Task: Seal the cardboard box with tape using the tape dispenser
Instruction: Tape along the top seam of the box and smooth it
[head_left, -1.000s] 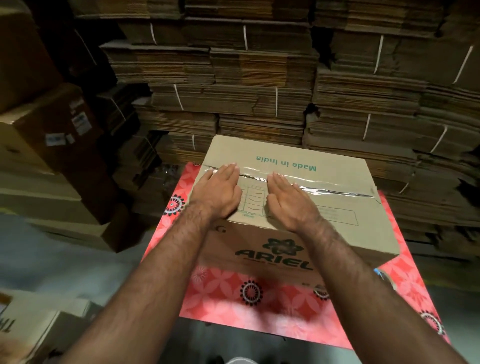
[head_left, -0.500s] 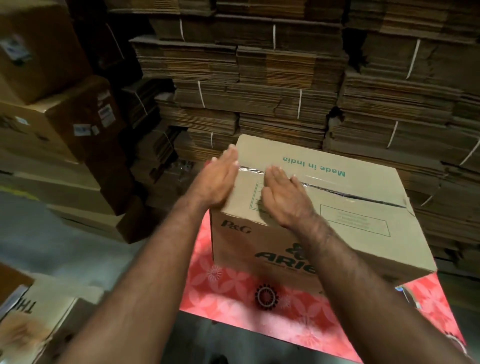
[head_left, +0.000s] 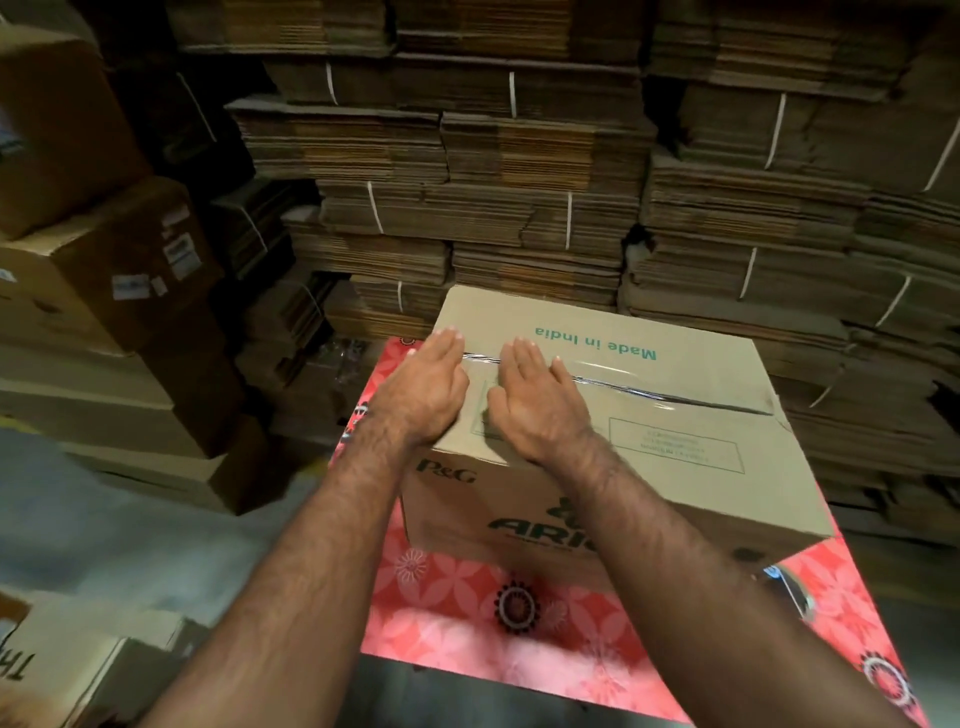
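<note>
On top of the cardboard box (head_left: 649, 415), both hands lie flat with straight fingers held close together, palms down, holding nothing. Left hand (head_left: 428, 387) rests at the box's near left corner, fingertips reaching the strip of clear tape (head_left: 618, 382) that runs along the centre seam. Right hand (head_left: 535, 400) lies just beside it, fingertips likewise on the tape. Flaps are closed; the tape appears wrinkled towards the right end. The box sits on a table covered with a red floral cloth (head_left: 467, 613). A partly hidden object (head_left: 789, 587), possibly the tape dispenser, lies at the box's near right corner; identification uncertain. Bundled flat cardboard stacks (head_left: 519, 182) stand behind; brown cartons (head_left: 104, 270) stand at left.
</note>
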